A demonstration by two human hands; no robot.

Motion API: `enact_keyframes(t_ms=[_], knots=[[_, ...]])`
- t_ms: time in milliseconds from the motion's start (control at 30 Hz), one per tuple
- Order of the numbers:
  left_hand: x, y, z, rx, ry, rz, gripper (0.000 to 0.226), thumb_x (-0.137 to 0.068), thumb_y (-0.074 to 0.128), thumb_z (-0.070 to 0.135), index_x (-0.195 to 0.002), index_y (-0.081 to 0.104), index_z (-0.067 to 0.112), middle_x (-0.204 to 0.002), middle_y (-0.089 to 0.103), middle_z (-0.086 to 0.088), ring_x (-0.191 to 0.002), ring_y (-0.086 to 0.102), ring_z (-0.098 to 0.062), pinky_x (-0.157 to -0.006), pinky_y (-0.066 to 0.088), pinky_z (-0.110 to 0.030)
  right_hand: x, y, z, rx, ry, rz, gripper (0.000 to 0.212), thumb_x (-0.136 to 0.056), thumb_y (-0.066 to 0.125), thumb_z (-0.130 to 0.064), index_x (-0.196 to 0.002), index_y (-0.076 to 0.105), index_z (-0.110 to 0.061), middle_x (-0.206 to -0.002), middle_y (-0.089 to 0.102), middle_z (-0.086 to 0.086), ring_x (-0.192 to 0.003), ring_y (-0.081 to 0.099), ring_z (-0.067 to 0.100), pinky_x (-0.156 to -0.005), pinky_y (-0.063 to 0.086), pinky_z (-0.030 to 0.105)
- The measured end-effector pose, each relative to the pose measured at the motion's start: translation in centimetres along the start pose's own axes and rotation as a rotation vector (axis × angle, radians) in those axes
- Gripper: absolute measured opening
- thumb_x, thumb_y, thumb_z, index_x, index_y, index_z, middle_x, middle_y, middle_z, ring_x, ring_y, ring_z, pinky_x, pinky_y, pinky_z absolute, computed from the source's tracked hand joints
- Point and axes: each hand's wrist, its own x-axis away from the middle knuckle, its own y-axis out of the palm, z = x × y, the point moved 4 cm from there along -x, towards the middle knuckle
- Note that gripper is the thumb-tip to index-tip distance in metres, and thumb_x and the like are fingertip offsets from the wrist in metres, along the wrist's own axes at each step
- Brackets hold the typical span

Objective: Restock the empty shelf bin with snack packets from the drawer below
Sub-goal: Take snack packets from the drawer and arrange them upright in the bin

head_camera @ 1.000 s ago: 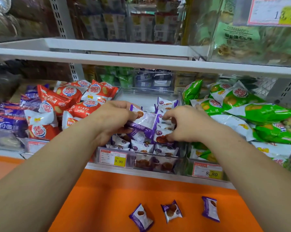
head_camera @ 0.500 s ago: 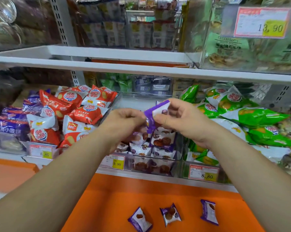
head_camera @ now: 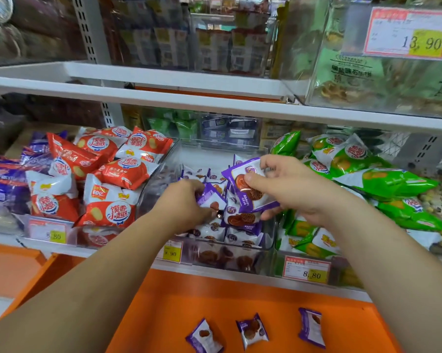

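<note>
A clear plastic shelf bin point(head_camera: 216, 146) in the middle of the shelf holds several purple-and-white snack packets. My right hand point(head_camera: 291, 189) pinches one purple packet point(head_camera: 247, 186) by its upper edge and holds it over the bin's right side. My left hand point(head_camera: 186, 202) reaches into the bin from the left, its fingers curled round another purple packet point(head_camera: 212, 200) that lies among the others. Three more purple packets point(head_camera: 251, 329) lie loose on the orange drawer floor point(head_camera: 164, 301) below the shelf.
Red snack bags point(head_camera: 108, 174) fill the bin to the left and green bags point(head_camera: 367, 179) the one to the right. A white upper shelf point(head_camera: 214, 103) runs overhead with clear boxes. Price tags point(head_camera: 306, 271) line the shelf's front edge.
The packet both hands held up has gone to my right hand alone. My left hand has dropped into the bin onto another packet.
</note>
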Motion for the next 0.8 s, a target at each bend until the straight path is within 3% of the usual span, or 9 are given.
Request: enact_keyframes(t_ms=[133, 233, 333, 433, 500, 567, 667, 733, 800], knots=[[0.5, -3.8, 0.2, 0.044, -0.001, 0.229, 0.048, -0.075, 0.085, 0.046, -0.084, 0.054, 0.01, -0.065, 0.06, -0.003, -0.057, 0.058, -0.022, -0.053, 0.048, -0.037, -0.2, -0.4, -0.7, 0.228, -0.107, -0.05, 0.034, -0.089, 0.078, -0.018, -0.119, 0.064, -0.014, -0.097, 0.076, 0.015, -0.081, 0.076, 0.026, -0.068, 0.063, 0.038], [1.6, -5.8, 0.5, 0.12, 0.059, 0.314, 0.053, -0.076, 0.083, 0.051, -0.077, 0.046, 0.013, -0.062, 0.043, -0.002, -0.056, 0.04, -0.02, -0.055, 0.036, -0.034, -0.3, 0.9, -1.3, 0.464, -0.167, -0.12, 0.026, -0.081, 0.085, -0.023, -0.102, 0.071, -0.015, -0.086, 0.078, 0.004, -0.078, 0.075, 0.02, -0.079, 0.062, 0.038], [2.6, -5.9, 0.5, 0.182, 0.071, 0.23, 0.059, -0.079, 0.08, 0.054, -0.083, 0.047, 0.004, -0.065, 0.042, -0.003, -0.056, 0.048, -0.028, -0.053, 0.048, -0.038, -0.7, 2.7, -0.8, 0.702, -0.201, -0.151, 0.025, -0.081, 0.083, -0.026, -0.093, 0.068, -0.009, -0.083, 0.073, 0.007, -0.069, 0.063, 0.019, -0.07, 0.056, 0.036], [3.3, -5.4, 0.2, 0.367, 0.045, 0.082, 0.051, -0.081, 0.082, 0.046, -0.087, 0.047, 0.009, -0.075, 0.043, -0.007, -0.063, 0.06, -0.037, -0.056, 0.057, -0.058, -1.4, 3.5, 0.7, 0.903, -0.204, -0.107, 0.027, -0.079, 0.077, -0.023, -0.095, 0.067, -0.003, -0.092, 0.07, 0.018, -0.079, 0.064, 0.034, -0.072, 0.055, 0.042], [3.7, -5.0, 0.2, 0.371, 0.067, 0.0, 0.033, -0.083, 0.083, 0.035, -0.084, 0.054, 0.019, -0.081, 0.053, -0.004, -0.072, 0.063, -0.038, -0.063, 0.058, -0.054, -1.7, 3.5, 1.3, 1.0, -0.195, -0.057, 0.018, -0.077, 0.074, -0.022, -0.09, 0.069, -0.01, -0.089, 0.067, 0.014, -0.086, 0.062, 0.036, -0.069, 0.054, 0.039], [4.0, -4.8, 0.6, 0.365, 0.106, -0.059, 0.022, -0.082, 0.084, 0.026, -0.092, 0.065, 0.024, -0.089, 0.065, 0.002, -0.071, 0.062, -0.023, -0.06, 0.054, -0.04, -1.8, 3.5, 1.4, 1.101, -0.228, -0.01, 0.018, -0.075, 0.076, -0.029, -0.072, 0.062, -0.018, -0.079, 0.058, 0.0, -0.082, 0.055, 0.027, -0.063, 0.039, 0.03], [4.5, -4.5, 1.1, 0.434, 0.105, -0.136, 0.02, -0.087, 0.079, 0.011, -0.101, 0.071, 0.021, -0.096, 0.075, -0.003, -0.064, 0.066, -0.015, -0.049, 0.048, -0.023, -1.8, 3.7, 1.5, 1.165, -0.257, 0.008, 0.024, -0.077, 0.077, -0.035, -0.071, 0.057, -0.024, -0.077, 0.051, -0.009, -0.083, 0.047, 0.021, -0.077, 0.026, 0.03], [4.5, -4.5, 1.1, 0.506, 0.077, -0.167, 0.024, -0.086, 0.077, 0.001, -0.103, 0.072, 0.016, -0.095, 0.077, -0.007, -0.065, 0.069, -0.021, -0.052, 0.056, -0.028, -1.8, 3.7, 1.7, 1.14, -0.256, 0.006, 0.021, -0.078, 0.077, -0.036, -0.086, 0.061, -0.026, -0.079, 0.058, -0.01, -0.082, 0.053, 0.019, -0.082, 0.025, 0.032], [4.3, -4.6, 0.8, 0.514, 0.06, -0.153, 0.031, -0.08, 0.08, -0.004, -0.099, 0.077, 0.021, -0.094, 0.078, -0.008, -0.076, 0.072, -0.03, -0.073, 0.063, -0.043, -1.8, 3.5, 1.6, 1.077, -0.256, 0.003, 0.026, -0.076, 0.08, -0.035, -0.092, 0.06, -0.028, -0.08, 0.061, -0.011, -0.083, 0.057, 0.017, -0.084, 0.025, 0.031]])
